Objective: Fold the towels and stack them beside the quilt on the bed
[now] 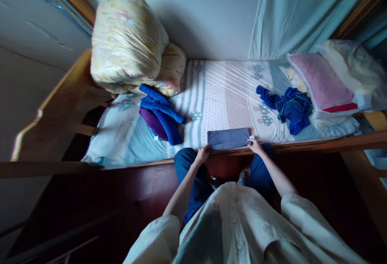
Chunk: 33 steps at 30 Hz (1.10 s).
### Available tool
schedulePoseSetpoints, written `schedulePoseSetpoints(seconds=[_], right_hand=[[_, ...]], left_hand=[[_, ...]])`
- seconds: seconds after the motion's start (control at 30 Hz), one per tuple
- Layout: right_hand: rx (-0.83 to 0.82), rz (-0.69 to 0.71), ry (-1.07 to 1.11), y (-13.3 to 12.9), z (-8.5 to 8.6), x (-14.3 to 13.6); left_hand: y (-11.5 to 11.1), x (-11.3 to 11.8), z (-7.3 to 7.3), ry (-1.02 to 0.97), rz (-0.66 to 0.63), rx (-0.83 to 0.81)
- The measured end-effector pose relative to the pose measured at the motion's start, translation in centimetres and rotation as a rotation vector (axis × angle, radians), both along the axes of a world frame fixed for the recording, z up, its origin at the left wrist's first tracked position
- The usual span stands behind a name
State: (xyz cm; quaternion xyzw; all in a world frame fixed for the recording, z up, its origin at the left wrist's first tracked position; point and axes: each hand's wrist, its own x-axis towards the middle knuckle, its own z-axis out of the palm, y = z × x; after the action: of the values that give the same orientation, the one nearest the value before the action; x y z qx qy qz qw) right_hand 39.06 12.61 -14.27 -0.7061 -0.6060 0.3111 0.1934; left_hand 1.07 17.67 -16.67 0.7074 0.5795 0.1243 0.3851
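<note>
A grey-blue piece of cloth [228,138], folded into a flat rectangle, lies at the front edge of the bed. My left hand [203,154] pinches its near left corner. At the near right corner, my right hand [254,146] has its fingers closed on the cloth, beside a small white tag. Left of the cloth lie folded blue and purple garments [161,113]. To the right is a crumpled dark blue garment [293,109] with thin green trim.
The bed [219,94] has a patterned sheet and a wooden side rail [320,145]. A bulky yellow quilt [128,42] stands piled at the left end. A pink pillow [323,80] and a clear plastic bag [359,68] are at the right. A pale curtain [290,18] hangs behind.
</note>
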Motion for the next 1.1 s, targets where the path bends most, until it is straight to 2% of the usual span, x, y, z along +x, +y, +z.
schedulePoseSetpoints(seconds=[0.1, 0.2, 0.3, 0.47, 0.63, 0.7, 0.73, 0.83, 0.9, 0.97, 1.1], right_hand=[[0.019, -0.125, 0.133, 1.2, -0.5, 0.5], [0.006, -0.255, 0.133, 2.1, -1.5, 0.3], [-0.034, -0.341, 0.077, 2.9, -2.8, -0.1], [-0.093, -0.37, 0.038, 4.1, -4.6, -0.3], [-0.095, -0.377, -0.016, 3.8, -4.6, -0.8], [0.018, -0.368, -0.105, 3.0, -4.1, -1.3], [0.095, -0.338, -0.162, 2.5, -3.8, -1.6], [0.25, -0.091, -0.284, 1.1, -3.0, -2.6], [0.247, 0.115, -0.321, 0.6, -2.7, -3.0], [0.207, 0.243, -0.374, 0.6, -2.5, -3.3], [0.12, 0.297, -0.505, 2.3, -2.6, -3.6]], left_hand=[[1.4, 0.4, 0.3, -0.019, 0.209, -0.089], [2.6, 0.9, -0.2, 0.017, 0.303, -0.138], [3.7, 1.4, -1.1, 0.071, 0.351, -0.172], [4.7, 2.1, -2.6, 0.123, 0.384, -0.178], [3.7, 2.4, -2.5, 0.122, 0.393, -0.094], [2.6, 2.3, -2.1, 0.133, 0.345, 0.06], [2.1, 2.2, -1.9, 0.141, 0.282, 0.15], [0.6, 2.3, -1.6, 0.16, -0.019, 0.322], [0.3, 2.7, -1.8, 0.19, -0.18, 0.342], [0.6, 3.1, -2.2, 0.251, -0.259, 0.338], [2.2, 3.8, -3.1, 0.349, -0.334, 0.313]])
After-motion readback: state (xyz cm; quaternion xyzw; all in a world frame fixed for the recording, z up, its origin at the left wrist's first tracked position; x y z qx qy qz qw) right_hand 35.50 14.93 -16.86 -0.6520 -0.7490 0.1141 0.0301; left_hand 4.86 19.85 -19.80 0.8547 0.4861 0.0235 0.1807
